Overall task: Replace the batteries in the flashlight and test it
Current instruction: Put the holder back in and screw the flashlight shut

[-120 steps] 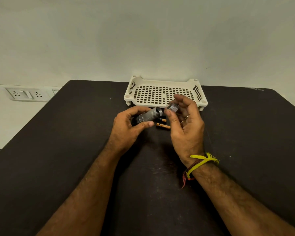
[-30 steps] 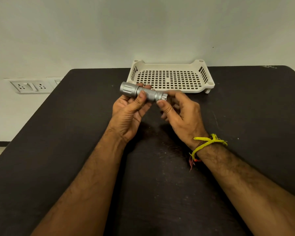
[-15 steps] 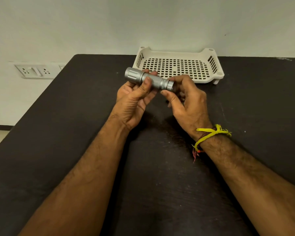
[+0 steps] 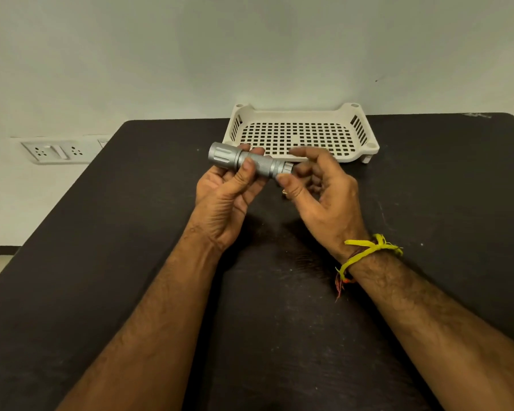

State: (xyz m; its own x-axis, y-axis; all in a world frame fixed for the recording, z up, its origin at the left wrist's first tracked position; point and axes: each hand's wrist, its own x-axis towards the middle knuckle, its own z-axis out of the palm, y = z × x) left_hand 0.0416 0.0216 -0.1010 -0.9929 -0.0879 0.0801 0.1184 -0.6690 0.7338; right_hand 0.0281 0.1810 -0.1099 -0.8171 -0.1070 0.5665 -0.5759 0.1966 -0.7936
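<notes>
A silver flashlight (image 4: 251,163) lies level in the air above the black table (image 4: 131,232), its wide head pointing left. My left hand (image 4: 226,197) grips its barrel from below, thumb across the front. My right hand (image 4: 321,194) pinches the ribbed tail cap (image 4: 286,168) at the flashlight's right end between thumb and forefinger. The cap sits against the barrel. No loose batteries are visible; my hands cover the tabletop beneath them.
A cream perforated plastic tray (image 4: 365,143) stands at the table's far edge, just behind my hands, with nothing in it. A wall socket panel (image 4: 55,151) is on the wall to the left. A yellow thread band (image 4: 365,253) circles my right wrist.
Four seconds ago the cap was off and two batteries lay on the table. Since then the flashlight is held level with the cap on its end, and my right fingers have shifted around the cap.
</notes>
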